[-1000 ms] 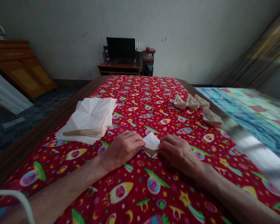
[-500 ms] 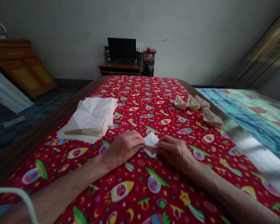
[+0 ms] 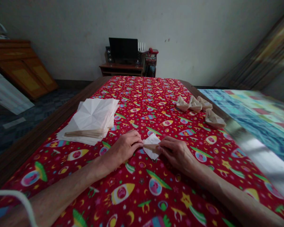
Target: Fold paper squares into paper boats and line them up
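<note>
A small white square of folded paper (image 3: 151,140) lies on the red patterned tablecloth, one corner towards me, with a horizontal crease across its middle. My left hand (image 3: 125,147) is closed at the paper's left corner, thumb and fingers pressed together. At the opposite corner my right hand (image 3: 177,152) pinches the paper's edge between thumb and fingers. To the left is a stack of creased white paper sheets (image 3: 92,115). Several folded paper boats (image 3: 215,119) stand at the right side of the table.
The red tablecloth (image 3: 142,201) covers a dark wooden table (image 3: 59,121). A pale cable (image 3: 19,196) crosses the lower left, over my forearm. Beyond the far end are a monitor (image 3: 123,49) and a red telephone (image 3: 153,51). A bed with a coloured cover (image 3: 257,116) is at the right.
The paper's near part has been spread flatter, and the crease across it shows more. My left hand has drawn slightly left. The stack and the boats have not moved.
</note>
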Action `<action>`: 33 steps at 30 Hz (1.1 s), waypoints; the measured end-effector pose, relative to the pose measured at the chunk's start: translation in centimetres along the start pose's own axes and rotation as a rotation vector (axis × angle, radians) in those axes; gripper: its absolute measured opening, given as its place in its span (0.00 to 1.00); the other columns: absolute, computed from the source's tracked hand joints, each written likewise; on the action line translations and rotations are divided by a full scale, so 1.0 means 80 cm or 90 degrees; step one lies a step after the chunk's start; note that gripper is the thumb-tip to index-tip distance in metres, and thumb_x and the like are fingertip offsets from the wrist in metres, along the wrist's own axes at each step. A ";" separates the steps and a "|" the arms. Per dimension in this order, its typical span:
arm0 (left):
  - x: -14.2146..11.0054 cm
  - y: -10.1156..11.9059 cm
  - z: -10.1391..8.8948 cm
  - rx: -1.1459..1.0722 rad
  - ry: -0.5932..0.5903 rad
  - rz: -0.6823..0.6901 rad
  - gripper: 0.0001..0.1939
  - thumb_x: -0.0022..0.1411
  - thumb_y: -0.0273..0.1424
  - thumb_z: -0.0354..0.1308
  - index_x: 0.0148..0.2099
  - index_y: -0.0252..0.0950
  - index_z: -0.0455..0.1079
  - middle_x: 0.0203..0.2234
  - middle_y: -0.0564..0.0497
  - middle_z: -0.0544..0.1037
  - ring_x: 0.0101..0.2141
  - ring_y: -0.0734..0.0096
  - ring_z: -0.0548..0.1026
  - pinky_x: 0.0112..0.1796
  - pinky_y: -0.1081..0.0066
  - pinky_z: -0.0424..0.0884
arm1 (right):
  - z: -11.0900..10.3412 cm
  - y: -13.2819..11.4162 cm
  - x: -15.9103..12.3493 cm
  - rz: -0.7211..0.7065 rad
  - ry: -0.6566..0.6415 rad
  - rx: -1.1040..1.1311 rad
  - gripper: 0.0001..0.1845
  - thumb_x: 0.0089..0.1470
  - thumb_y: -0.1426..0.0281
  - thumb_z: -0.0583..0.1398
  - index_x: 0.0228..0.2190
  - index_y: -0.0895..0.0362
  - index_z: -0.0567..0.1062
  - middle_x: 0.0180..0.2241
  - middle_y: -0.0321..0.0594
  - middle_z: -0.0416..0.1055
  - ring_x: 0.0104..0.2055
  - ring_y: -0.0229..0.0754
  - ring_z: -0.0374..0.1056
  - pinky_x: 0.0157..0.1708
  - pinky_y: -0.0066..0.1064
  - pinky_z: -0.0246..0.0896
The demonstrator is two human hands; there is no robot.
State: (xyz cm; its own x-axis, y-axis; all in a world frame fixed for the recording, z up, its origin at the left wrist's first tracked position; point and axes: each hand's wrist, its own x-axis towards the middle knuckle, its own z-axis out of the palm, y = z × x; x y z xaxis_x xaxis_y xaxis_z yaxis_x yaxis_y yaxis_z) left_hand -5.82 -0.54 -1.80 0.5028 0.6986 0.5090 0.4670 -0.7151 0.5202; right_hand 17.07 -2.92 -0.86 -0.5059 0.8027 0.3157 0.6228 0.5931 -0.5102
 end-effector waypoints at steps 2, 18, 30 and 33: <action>0.001 0.003 0.001 -0.014 0.005 -0.032 0.05 0.58 0.21 0.59 0.30 0.32 0.73 0.28 0.50 0.74 0.31 0.73 0.73 0.34 0.75 0.69 | 0.000 -0.001 0.001 0.007 0.008 -0.004 0.14 0.60 0.69 0.52 0.25 0.58 0.70 0.25 0.38 0.66 0.25 0.34 0.61 0.25 0.24 0.53; 0.008 0.010 0.002 0.000 0.007 -0.128 0.07 0.55 0.23 0.61 0.25 0.33 0.72 0.26 0.53 0.71 0.27 0.76 0.69 0.28 0.77 0.64 | 0.001 0.005 0.016 0.134 0.011 0.005 0.15 0.58 0.64 0.54 0.25 0.57 0.74 0.20 0.34 0.68 0.22 0.34 0.61 0.22 0.24 0.49; 0.005 0.006 0.006 -0.022 0.025 -0.127 0.06 0.55 0.24 0.61 0.26 0.33 0.71 0.26 0.53 0.70 0.27 0.77 0.69 0.27 0.77 0.64 | 0.005 0.004 0.026 0.176 0.002 0.001 0.14 0.55 0.65 0.55 0.25 0.57 0.76 0.19 0.34 0.68 0.21 0.34 0.60 0.20 0.24 0.47; 0.004 0.005 0.008 -0.029 0.024 -0.138 0.05 0.53 0.24 0.63 0.26 0.33 0.71 0.27 0.54 0.70 0.26 0.78 0.68 0.26 0.77 0.64 | 0.002 0.003 0.031 0.171 -0.015 -0.047 0.15 0.56 0.65 0.55 0.22 0.57 0.74 0.17 0.33 0.65 0.20 0.33 0.57 0.20 0.25 0.43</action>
State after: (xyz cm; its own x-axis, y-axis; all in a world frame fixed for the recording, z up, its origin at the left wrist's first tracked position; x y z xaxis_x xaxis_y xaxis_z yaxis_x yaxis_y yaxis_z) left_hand -5.00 -0.59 -1.86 0.3662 0.8369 0.4068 0.5274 -0.5468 0.6502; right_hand 15.85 -0.81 -0.36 -0.3304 0.9305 0.1583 0.7779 0.3635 -0.5126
